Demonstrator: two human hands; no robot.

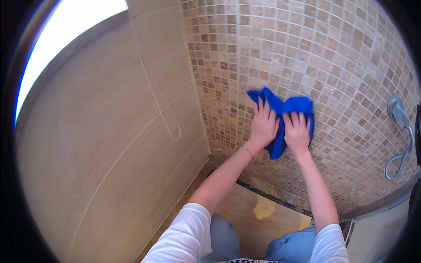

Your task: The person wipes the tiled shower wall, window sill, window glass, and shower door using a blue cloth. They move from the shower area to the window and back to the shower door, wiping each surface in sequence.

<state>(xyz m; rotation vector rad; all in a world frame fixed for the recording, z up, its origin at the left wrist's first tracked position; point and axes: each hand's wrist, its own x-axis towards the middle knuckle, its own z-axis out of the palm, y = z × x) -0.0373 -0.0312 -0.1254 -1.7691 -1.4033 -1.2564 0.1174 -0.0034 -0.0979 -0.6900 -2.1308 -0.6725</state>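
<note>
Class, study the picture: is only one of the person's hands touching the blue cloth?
No, the left hand and the right hand both rest on the blue cloth against the tiled wall.

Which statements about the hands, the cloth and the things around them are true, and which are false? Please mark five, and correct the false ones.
1. The left hand and the right hand are both on the blue cloth. True.
2. The blue cloth lies on the floor. False: it is against the mosaic-tiled wall.
3. A metallic hose hangs to the right of the hands. True.
4. Both wrists are bare. False: a thin reddish bracelet circles the left one.
5. A looped cord hangs to the left of the hands. True.
</note>
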